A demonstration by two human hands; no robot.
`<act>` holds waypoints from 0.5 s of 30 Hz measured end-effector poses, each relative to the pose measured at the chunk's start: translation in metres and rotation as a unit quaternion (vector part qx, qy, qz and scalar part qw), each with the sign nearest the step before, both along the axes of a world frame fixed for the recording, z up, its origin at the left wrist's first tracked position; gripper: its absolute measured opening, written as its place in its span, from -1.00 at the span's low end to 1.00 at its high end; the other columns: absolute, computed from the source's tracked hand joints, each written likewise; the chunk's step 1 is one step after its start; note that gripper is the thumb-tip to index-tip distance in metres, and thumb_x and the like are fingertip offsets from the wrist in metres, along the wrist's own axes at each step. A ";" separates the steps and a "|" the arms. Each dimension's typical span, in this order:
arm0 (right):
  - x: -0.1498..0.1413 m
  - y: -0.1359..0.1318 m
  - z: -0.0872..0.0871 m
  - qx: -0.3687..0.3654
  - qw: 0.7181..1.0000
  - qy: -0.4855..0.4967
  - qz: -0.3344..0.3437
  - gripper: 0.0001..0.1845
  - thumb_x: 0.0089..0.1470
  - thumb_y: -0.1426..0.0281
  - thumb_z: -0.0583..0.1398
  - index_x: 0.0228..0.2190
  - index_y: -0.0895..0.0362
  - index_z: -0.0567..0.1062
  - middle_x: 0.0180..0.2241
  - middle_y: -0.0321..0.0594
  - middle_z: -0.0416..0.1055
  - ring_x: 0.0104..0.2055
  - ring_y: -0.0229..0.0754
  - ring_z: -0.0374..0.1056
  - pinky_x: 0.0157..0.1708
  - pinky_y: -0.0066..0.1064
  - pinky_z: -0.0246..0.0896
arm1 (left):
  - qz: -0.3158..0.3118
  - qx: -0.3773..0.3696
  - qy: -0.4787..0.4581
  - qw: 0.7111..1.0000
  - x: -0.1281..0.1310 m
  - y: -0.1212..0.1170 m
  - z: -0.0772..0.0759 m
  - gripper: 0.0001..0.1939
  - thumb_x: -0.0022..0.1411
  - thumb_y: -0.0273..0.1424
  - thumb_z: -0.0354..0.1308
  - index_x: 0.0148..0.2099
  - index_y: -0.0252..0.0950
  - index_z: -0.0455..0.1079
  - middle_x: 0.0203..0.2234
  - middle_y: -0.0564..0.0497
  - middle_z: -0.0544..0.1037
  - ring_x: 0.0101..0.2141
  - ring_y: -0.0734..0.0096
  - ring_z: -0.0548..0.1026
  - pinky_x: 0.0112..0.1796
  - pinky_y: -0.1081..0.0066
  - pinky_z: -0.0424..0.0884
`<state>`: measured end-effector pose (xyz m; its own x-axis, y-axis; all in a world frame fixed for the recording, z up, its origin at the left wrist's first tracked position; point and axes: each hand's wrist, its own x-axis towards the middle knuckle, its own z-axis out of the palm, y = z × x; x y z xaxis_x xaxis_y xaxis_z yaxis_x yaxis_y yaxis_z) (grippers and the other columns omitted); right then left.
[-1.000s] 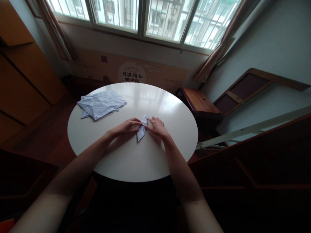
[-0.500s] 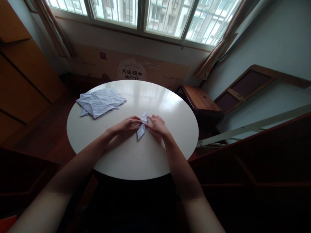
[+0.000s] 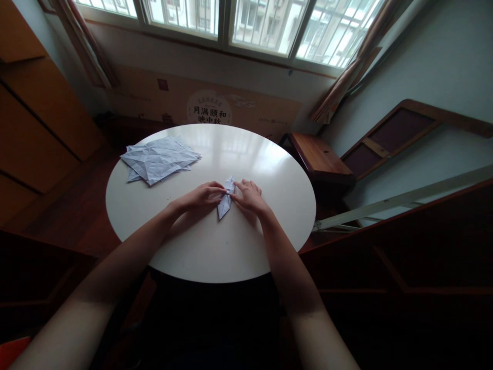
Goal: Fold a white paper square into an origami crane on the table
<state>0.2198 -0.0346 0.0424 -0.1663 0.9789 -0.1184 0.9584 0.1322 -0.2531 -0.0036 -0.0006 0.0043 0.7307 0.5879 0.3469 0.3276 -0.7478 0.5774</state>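
Note:
A narrow folded sheet of white paper (image 3: 224, 208), pointed at both ends, lies on the round white table (image 3: 208, 257). From its left edge my left hand (image 3: 206, 193) pinches it near the middle, thumb and fingers pressed together. My right hand (image 3: 249, 196) grips the opposite edge, its thumb at the paper's middle and its fingers bent a little farther up. Between the fingertips, the centre of the paper is partly covered. Toward the back left of the table rests a loose pile of creased paper sheets (image 3: 162, 158).
Beyond the table's right side stands a wooden chair (image 3: 319, 154). Orange-brown cabinets (image 3: 42, 113) are at the left, and a barred window (image 3: 262, 23) spans the far wall. A pale metal rail (image 3: 404, 198) runs along the right.
Both hands keep their hold on the folded paper with almost no movement. The whole view has shifted very slightly.

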 end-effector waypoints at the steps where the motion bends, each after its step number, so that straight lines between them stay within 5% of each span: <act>1: 0.000 0.000 0.000 0.000 1.000 0.000 0.000 -0.33 0.24 0.02 0.08 0.29 -0.05 0.19 0.38 -0.05 -0.02 0.40 0.18 -0.15 0.30 0.02 -0.19 | 0.001 -0.002 0.000 1.000 0.000 0.000 0.000 -0.62 0.31 -0.27 0.15 0.14 -0.23 0.46 0.01 -0.16 0.46 0.02 0.19 0.46 0.09 0.22 0.37; 15: 0.000 0.000 -0.002 0.004 1.000 0.004 -0.002 -0.33 0.23 0.02 0.09 0.30 -0.05 0.20 0.38 -0.05 -0.03 0.41 0.20 -0.16 0.30 0.01 -0.20 | 0.003 -0.009 0.006 1.000 -0.001 -0.002 0.001 -0.60 0.32 -0.26 0.15 0.16 -0.21 0.44 0.03 -0.15 0.45 0.05 0.18 0.45 0.11 0.23 0.36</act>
<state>0.2198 -0.0342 0.0409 -0.1634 0.9804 -0.1101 0.9569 0.1303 -0.2597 -0.0042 -0.0023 0.0049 0.7303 0.5994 0.3275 0.3392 -0.7345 0.5877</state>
